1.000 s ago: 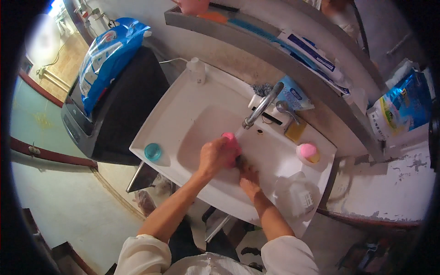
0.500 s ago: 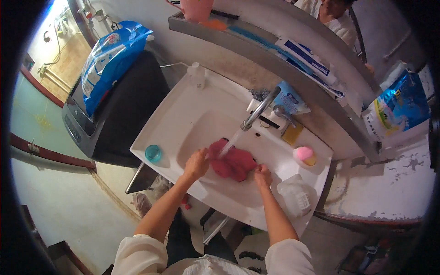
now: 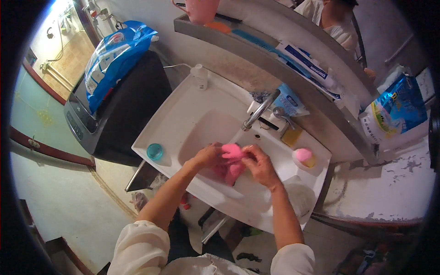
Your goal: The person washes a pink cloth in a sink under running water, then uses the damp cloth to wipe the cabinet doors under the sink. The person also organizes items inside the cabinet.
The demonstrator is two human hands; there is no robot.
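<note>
A wet pink-red cloth (image 3: 229, 172) is bunched up over the basin of the white sink (image 3: 213, 123), its top lifted and the rest hanging below. My left hand (image 3: 207, 156) is closed round its left side. On the other side, the fingers of my right hand (image 3: 260, 167) pinch the upper right part. Water runs from the chrome faucet (image 3: 261, 110) just above, toward the cloth. My fingertips are partly hidden by the folds.
On the sink's rim stand a teal glass dish (image 3: 155, 151), a white bottle (image 3: 200, 77) and a pink soap or sponge in a holder (image 3: 302, 156). A translucent plastic container (image 3: 299, 196) sits at the right. A grey shelf (image 3: 261, 55) curves above the faucet.
Both hands have come closer together and gathered the cloth, which lay spread in the basin. Its upper part is now raised between them, and it looks brighter pink.
</note>
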